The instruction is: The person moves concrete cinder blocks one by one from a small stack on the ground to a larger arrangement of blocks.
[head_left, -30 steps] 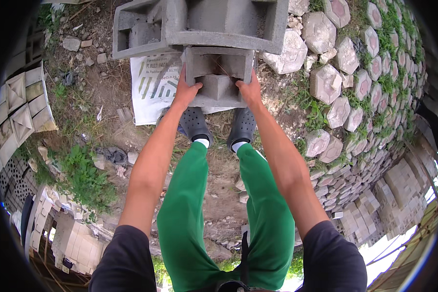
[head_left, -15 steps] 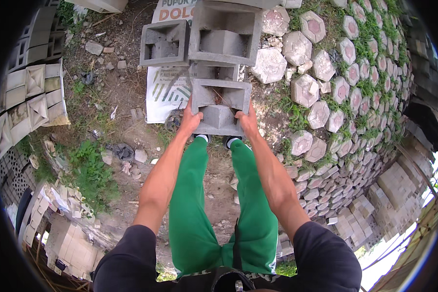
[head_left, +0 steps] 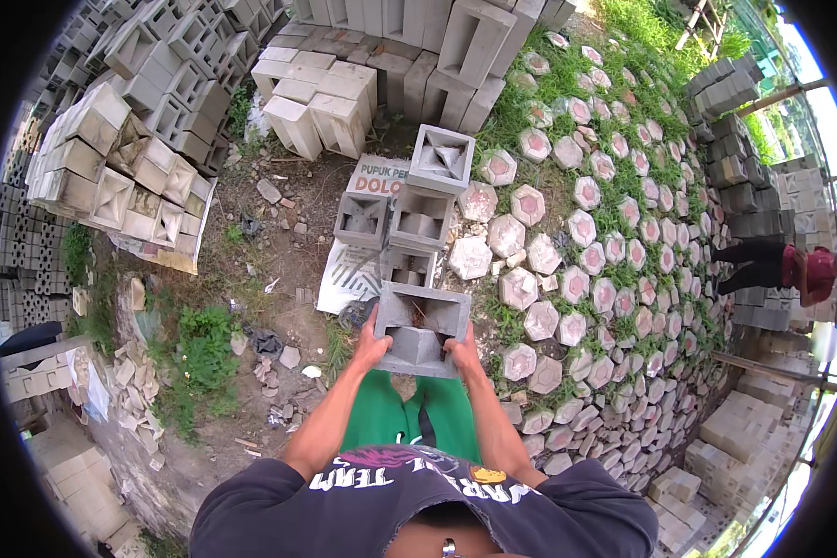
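A grey hollow concrete vent block [head_left: 414, 344] is held in front of my legs, its open face with an inner wedge turned up toward me. My left hand [head_left: 372, 346] grips its left side, and my right hand [head_left: 462, 353] grips the right side, thumbs over the near part. Just beyond it, similar grey vent blocks stand in a short row: a near one [head_left: 407, 269] partly hidden, a middle one [head_left: 421, 221] and a far one [head_left: 442, 160]. Another vent block [head_left: 361, 219] is to the left of the row. Beneath these blocks lies a printed white sack [head_left: 342, 281].
Hexagonal pavers [head_left: 581, 226] with grass between them cover the right side. Pale blocks [head_left: 316, 102] are stacked ahead, and more block stacks [head_left: 121, 172] stand left. Rubble and a green plant [head_left: 205, 339] lie at left. Another person [head_left: 800, 270] in red is at far right.
My view has risen and widened, bringing the far stacks and another person into sight. The vent block stays in both hands and now appears closer to my body, covering my feet.
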{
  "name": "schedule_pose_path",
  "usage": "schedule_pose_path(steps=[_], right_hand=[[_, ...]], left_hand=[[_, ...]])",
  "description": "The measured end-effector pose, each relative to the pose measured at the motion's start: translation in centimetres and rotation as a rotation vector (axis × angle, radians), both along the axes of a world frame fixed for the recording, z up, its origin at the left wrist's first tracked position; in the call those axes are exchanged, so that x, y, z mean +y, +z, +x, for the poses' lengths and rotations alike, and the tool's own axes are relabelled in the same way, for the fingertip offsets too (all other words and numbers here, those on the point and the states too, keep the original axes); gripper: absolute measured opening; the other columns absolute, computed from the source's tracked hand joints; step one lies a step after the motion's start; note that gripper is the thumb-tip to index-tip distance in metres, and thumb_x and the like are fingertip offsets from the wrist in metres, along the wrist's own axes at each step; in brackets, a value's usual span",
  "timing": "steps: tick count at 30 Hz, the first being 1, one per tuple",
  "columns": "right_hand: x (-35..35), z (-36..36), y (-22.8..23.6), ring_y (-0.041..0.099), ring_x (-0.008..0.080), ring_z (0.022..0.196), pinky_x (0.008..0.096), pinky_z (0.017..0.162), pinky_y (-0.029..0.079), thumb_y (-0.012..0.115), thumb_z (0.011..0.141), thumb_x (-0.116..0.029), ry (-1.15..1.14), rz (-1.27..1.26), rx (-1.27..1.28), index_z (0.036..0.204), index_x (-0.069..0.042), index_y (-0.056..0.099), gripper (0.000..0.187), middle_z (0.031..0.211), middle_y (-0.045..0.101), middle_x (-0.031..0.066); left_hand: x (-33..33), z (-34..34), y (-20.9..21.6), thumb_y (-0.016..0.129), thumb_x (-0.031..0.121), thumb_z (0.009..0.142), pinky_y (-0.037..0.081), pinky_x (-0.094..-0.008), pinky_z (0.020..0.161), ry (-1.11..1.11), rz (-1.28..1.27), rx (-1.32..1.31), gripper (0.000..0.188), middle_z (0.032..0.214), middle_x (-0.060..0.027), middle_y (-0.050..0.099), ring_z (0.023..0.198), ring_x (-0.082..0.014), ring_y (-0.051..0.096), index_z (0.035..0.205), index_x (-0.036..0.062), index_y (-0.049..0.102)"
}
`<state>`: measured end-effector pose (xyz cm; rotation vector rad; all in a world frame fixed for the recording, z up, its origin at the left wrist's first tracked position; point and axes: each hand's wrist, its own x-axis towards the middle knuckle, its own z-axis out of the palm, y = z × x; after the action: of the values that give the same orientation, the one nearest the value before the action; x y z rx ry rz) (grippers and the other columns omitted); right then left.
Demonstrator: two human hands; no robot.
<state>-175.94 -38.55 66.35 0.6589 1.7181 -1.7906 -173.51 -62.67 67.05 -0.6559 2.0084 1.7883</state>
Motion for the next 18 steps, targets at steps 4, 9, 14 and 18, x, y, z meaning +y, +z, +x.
schedule_pose_path(steps=[4, 9, 14, 18], right_hand=[[1.0, 0.3, 4.3, 0.054, 0.0275, 0.106, 0.0345, 0.088, 0.045, 0.053, 0.06, 0.005, 0.065, 0.008, 0.045, 0.142, -0.006, 0.027, 0.088, 0.119, 0.054, 0.0139], [2.5, 0.2, 5.3, 0.048, 0.0296, 0.118, 0.0354, 0.099, 0.039, 0.054, 0.061, 0.005, 0.18, -0.038, 0.167, 0.144, -0.006, 0.026, 0.089, 0.128, 0.049, 0.0168], [2.4, -0.3, 6.8, 0.048, 0.0273, 0.111, 0.0346, 0.096, 0.039, 0.057, 0.06, 0.002, 0.301, -0.027, 0.158, 0.142, -0.005, 0.03, 0.086, 0.12, 0.053, 0.0143], [2.6, -1.0, 6.7, 0.047, 0.0296, 0.12, 0.0357, 0.101, 0.038, 0.057, 0.064, 0.003, 0.437, -0.001, 0.258, 0.147, -0.008, 0.023, 0.09, 0.13, 0.049, 0.0177]], left_hand=[[1.4, 1.5, 4.1, 0.058, -0.002, 0.06, 0.049, -0.0312, 0.086, 0.11, 0.015, 0.043, 0.091, 0.126, -0.0191, 0.056, 0.11, -0.0245, 0.057, 0.146, 0.0, 0.029], [3.7, 4.4, 4.6, 0.057, -0.002, 0.058, 0.05, -0.0303, 0.081, 0.263, 0.039, 0.069, 0.089, 0.118, -0.015, 0.06, 0.1, -0.0234, 0.059, 0.144, 0.0003, 0.033], [4.6, 7.0, 7.1, 0.059, 0.0, 0.058, 0.049, -0.0297, 0.075, 0.402, 0.055, 0.012, 0.088, 0.112, -0.0117, 0.06, 0.09, -0.0199, 0.059, 0.143, 0.0005, 0.034], [4.6, 8.3, 5.9, 0.059, 0.002, 0.057, 0.049, -0.0298, 0.071, 0.446, 0.028, 0.098, 0.088, 0.107, -0.0103, 0.06, 0.084, -0.0183, 0.058, 0.142, 0.0002, 0.036]])
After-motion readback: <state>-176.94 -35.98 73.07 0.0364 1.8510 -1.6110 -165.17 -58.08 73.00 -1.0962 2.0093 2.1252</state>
